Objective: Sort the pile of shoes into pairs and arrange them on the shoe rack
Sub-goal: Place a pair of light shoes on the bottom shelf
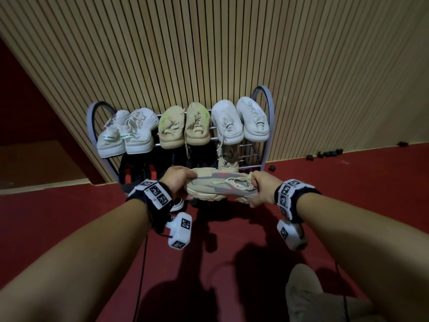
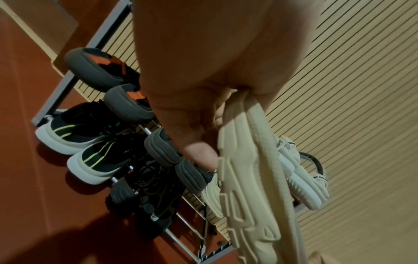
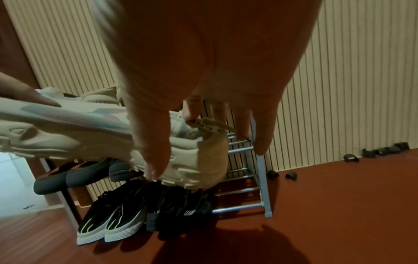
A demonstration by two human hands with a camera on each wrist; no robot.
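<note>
Beige mesh sneaker (image 1: 220, 187): held crosswise in front of the shoe rack (image 1: 267, 98), long axis left to right, on its side, well above the red floor (image 1: 348, 182). Toe gripped by left hand (image 1: 177, 182), fingers curled under the sole; heel end and lace pinched by right hand (image 1: 262, 189). Matching sneaker (image 1: 228, 159) on the middle tier, just beyond, nearer the right hand. Open rungs beside it, to the right. Knit upper, grey and red side panels, chunky cream sole, loose laces.
</note>
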